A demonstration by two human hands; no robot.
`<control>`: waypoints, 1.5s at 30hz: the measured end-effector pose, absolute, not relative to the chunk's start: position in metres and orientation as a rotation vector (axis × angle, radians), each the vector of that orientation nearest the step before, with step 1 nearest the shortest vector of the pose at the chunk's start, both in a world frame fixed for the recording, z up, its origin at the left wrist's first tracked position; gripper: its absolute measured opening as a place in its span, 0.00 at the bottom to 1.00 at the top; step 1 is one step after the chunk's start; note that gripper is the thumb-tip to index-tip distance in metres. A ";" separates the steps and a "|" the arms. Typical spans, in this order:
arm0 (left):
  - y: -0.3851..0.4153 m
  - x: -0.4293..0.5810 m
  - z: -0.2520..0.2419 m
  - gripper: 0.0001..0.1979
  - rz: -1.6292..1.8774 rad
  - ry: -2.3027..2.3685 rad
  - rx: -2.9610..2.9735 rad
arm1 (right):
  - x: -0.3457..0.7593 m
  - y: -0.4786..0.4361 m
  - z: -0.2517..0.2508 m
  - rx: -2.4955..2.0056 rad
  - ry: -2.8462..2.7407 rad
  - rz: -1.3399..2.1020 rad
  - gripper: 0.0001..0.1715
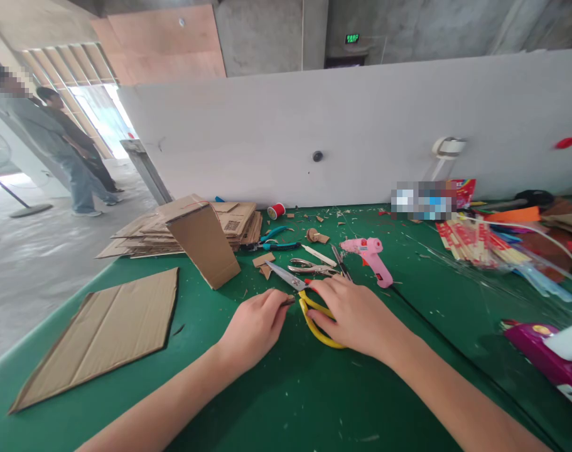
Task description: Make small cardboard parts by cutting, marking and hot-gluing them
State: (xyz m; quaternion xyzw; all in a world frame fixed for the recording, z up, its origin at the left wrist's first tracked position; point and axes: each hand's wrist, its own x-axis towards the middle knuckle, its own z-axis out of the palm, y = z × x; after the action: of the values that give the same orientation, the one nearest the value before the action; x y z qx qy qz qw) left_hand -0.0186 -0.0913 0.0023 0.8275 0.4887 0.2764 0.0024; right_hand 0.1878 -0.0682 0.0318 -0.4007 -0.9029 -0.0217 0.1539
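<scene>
Yellow-handled scissors [304, 300] point away to the left on the green table, blades together. My right hand [356, 314] is closed on their handles, thumb at the near loop. Just left of them my left hand [253, 326] pinches a small brown scrap [288, 302], which looks like cardboard and is mostly hidden by the fingers. Beyond the blades lie cardboard bits [264, 260], metal pliers [311, 267] and a white pen-like stick [319, 255]. A pink glue gun [368, 251] lies past my right hand, its black cord running toward the near right.
A folded cardboard piece [203, 242] stands before a stack of cardboard [144, 242]. A flat cardboard sheet [111, 326] lies left. Blue-handled pliers [279, 245] and a red thread spool [276, 211] sit behind. Packaged sticks [474, 242] and a purple iron-like device [540, 358] are right. Two people stand far left.
</scene>
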 end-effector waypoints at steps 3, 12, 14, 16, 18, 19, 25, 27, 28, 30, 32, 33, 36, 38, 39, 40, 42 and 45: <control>-0.084 -0.026 0.003 0.05 0.925 1.666 2.468 | 0.192 -0.067 0.032 -1.392 -2.653 -0.153 0.13; -0.094 -0.015 0.022 0.03 1.094 1.556 2.209 | 0.151 -0.085 0.020 -1.410 -2.498 0.182 0.20; -0.099 -0.010 0.024 0.02 1.103 1.497 2.131 | 0.137 -0.088 0.018 -1.365 -2.415 0.330 0.19; -0.101 -0.008 0.022 0.02 1.170 1.467 2.003 | 0.130 -0.089 0.018 -1.277 -2.349 0.506 0.13; -0.100 -0.008 0.018 0.04 1.251 1.434 1.855 | 0.132 -0.085 0.021 -1.174 -2.325 0.541 0.12; -0.099 -0.009 0.015 0.05 1.269 1.410 1.795 | 0.137 -0.083 0.024 -1.140 -2.352 0.479 0.13; -0.091 -0.011 0.002 0.06 1.046 1.429 1.832 | 0.185 -0.061 0.040 -1.513 -2.606 -0.264 0.10; -0.090 -0.011 0.002 0.05 0.952 1.477 1.909 | 0.196 -0.057 0.044 -1.552 -2.625 -0.290 0.11; -0.090 -0.011 0.002 0.05 0.918 1.497 1.938 | 0.200 -0.055 0.047 -1.532 -2.637 -0.264 0.12; -0.089 -0.011 0.004 0.04 0.869 1.519 1.964 | 0.207 -0.053 0.056 -1.479 -2.591 -0.221 0.15; -0.088 -0.011 0.004 0.04 0.851 1.528 1.962 | 0.216 -0.051 0.069 -1.500 -2.389 -0.271 0.15; -0.087 -0.011 0.005 0.04 0.852 1.532 1.957 | 0.222 -0.049 0.076 -1.545 -2.227 -0.338 0.12; -0.083 -0.007 0.005 0.05 0.888 1.543 1.926 | 0.249 -0.034 0.090 -1.630 -1.860 -0.487 0.08; -0.081 -0.002 0.006 0.05 0.902 1.548 1.901 | 0.271 -0.015 0.091 -1.706 -1.825 -0.444 0.09; -0.080 0.001 0.006 0.05 0.902 1.550 1.895 | 0.282 -0.003 0.089 -1.766 -1.842 -0.350 0.10; -0.079 0.005 0.007 0.05 0.900 1.553 1.895 | 0.292 0.011 0.086 -1.839 -1.859 -0.207 0.09; -0.077 0.010 0.007 0.04 0.894 1.566 1.919 | 0.310 0.037 0.075 -1.939 -1.847 0.049 0.08; -0.077 0.015 0.007 0.04 0.874 1.581 1.966 | 0.324 0.069 0.054 -1.951 -1.849 0.246 0.10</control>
State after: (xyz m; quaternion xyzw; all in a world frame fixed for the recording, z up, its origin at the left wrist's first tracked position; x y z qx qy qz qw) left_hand 0.0146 -0.0769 0.0071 0.7158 0.5759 0.3182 0.2337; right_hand 0.3238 0.0693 0.0536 -0.7052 -0.6683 0.0888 0.2196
